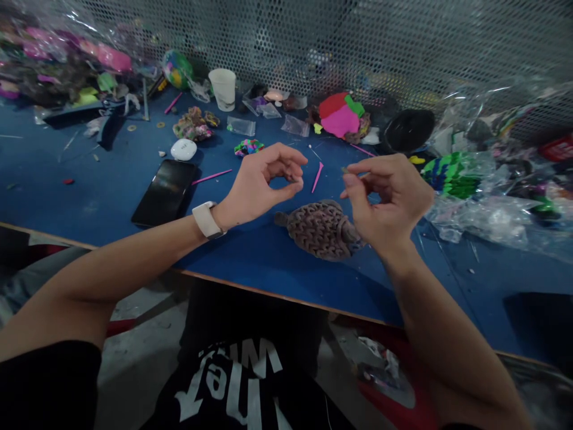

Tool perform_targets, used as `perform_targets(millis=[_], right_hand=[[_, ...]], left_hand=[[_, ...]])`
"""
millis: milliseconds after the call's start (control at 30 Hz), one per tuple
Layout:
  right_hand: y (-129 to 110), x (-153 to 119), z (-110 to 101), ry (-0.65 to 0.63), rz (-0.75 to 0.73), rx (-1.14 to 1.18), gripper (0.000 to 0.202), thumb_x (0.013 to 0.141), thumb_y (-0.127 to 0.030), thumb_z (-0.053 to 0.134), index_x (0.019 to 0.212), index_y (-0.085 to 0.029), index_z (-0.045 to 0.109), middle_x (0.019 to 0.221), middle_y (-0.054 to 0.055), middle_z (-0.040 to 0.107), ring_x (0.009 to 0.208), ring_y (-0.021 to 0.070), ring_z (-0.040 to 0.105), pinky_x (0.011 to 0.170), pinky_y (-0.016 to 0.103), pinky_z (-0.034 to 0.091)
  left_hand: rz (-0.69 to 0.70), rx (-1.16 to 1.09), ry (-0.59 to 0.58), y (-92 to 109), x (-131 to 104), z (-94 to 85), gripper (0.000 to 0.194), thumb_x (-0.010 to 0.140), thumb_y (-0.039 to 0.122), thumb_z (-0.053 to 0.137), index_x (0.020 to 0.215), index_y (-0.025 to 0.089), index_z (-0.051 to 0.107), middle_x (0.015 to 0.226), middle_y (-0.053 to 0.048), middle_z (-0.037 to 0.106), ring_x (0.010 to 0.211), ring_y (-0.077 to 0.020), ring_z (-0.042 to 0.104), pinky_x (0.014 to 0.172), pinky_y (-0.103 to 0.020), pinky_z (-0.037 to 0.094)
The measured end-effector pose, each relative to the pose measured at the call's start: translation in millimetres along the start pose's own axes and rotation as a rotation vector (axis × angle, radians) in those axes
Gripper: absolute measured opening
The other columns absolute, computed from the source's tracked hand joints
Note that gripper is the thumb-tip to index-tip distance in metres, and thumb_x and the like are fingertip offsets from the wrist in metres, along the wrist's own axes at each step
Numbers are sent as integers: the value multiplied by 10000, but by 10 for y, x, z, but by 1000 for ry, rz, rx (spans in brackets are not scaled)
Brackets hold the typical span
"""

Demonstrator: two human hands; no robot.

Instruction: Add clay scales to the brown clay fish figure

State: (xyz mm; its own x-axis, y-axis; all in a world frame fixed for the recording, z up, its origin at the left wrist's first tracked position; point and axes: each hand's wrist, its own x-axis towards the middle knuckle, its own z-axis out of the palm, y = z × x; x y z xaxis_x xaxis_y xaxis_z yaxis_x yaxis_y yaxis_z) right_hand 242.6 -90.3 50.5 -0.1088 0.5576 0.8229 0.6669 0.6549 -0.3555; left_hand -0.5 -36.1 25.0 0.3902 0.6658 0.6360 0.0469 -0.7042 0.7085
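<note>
Head view, right fingers (352, 181) pinching bit (344, 170), table edge (250, 289)

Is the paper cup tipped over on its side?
No, the paper cup stands upright on the blue table, near the perforated metal screen.

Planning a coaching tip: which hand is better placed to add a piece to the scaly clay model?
Probably the right hand: it pinches a small piece, close to the model.

Head camera, looking forward and down over table (250, 257).
</note>
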Motion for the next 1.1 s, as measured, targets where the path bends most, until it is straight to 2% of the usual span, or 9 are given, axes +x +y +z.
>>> perform_targets(millis=[167, 267, 433, 567, 700, 800, 900, 1100], right_hand=[[-26, -57, 82, -174, -81, 42, 90, 1076, -227, 755, 1088, -285, 823, 1001, 27, 866, 722, 169, 766, 608, 305, 605], [-71, -91, 111, -219, -94, 44, 97, 1088, -228, 740, 1090, -284, 820, 1008, 28, 871, 804, 182, 791, 667, 307, 621], [-94, -89, 74, -230, -118, 13, 108, 1098, -220, 736, 1084, -287, 819, 1020, 30, 873, 812, 178, 793, 674, 303, 601], [-103, -75, 66, -228, -104, -37, 114, 1117, -247, 716, 1070, -294, 809, 1007, 27, 865, 794, 177, 787, 625, 308, 571], [-103, -76, 64, -65, -50, -31, 134, 1145, -298, 660, 1077, -298, 775, 1012, 35, 836, 718, 177, 754, 568, 325, 565], [-72, -90, 53, 19, 41, -29, 157, 1164, -359, 633, 1217, -332, 778, 1041, 53, 813, 695, 189, 748, 565, 348, 597], [-29, -95, 51, -48, 19, -60, 217, 1163, -365, 635, 1299, -351, 805, 1065, 63, 816, 755, 207, 762, 622, 363, 632], [-13, -96, 83, -150, -106, 10, 185, 1101, -256, 747, 1233, -323, 858, 1052, 42, 850, 819, 193, 778, 712, 333, 633]], left_hand=[[-34, -45, 1, -29, -26, -7, 512, 1006, 558, 872, 1336, 232, 656, 1174, -59, 776, 1042, -198, 845, 928, -354, 755], [-59, -68, -8, -2, -42, -4, 562, 969, 604, 896, 1317, 235, 657, 1179, -52, 773, 1030, -195, 849, 918, -341, 759], [-104, -83, -25, 31, -49, 21, 624, 931, 688, 896, 1289, 234, 661, 1148, -49, 781, 1013, -191, 848, 909, -328, 755], [-42, -40, -16, 46, -45, 28, 528, 1005, 650, 838, 1287, 241, 662, 1138, -60, 786, 981, -178, 841, 885, -322, 746], [-11, 11, -10, 41, -24, -4, 413, 1066, 541, 801, 1296, 227, 663, 1119, -71, 795, 965, -177, 829, 880, -337, 745], [-20, 10, 12, 8, -7, -26, 361, 1081, 500, 781, 1282, 224, 663, 1112, -68, 797, 997, -183, 831, 915, -354, 748], [-11, -31, 24, -29, -1, -28, 360, 1064, 470, 812, 1277, 217, 670, 1127, -70, 796, 1034, -192, 843, 951, -364, 752], [-29, -116, -2, -27, -20, -7, 442, 1018, 535, 868, 1276, 237, 667, 1170, -65, 785, 1030, -192, 854, 949, -363, 759]])
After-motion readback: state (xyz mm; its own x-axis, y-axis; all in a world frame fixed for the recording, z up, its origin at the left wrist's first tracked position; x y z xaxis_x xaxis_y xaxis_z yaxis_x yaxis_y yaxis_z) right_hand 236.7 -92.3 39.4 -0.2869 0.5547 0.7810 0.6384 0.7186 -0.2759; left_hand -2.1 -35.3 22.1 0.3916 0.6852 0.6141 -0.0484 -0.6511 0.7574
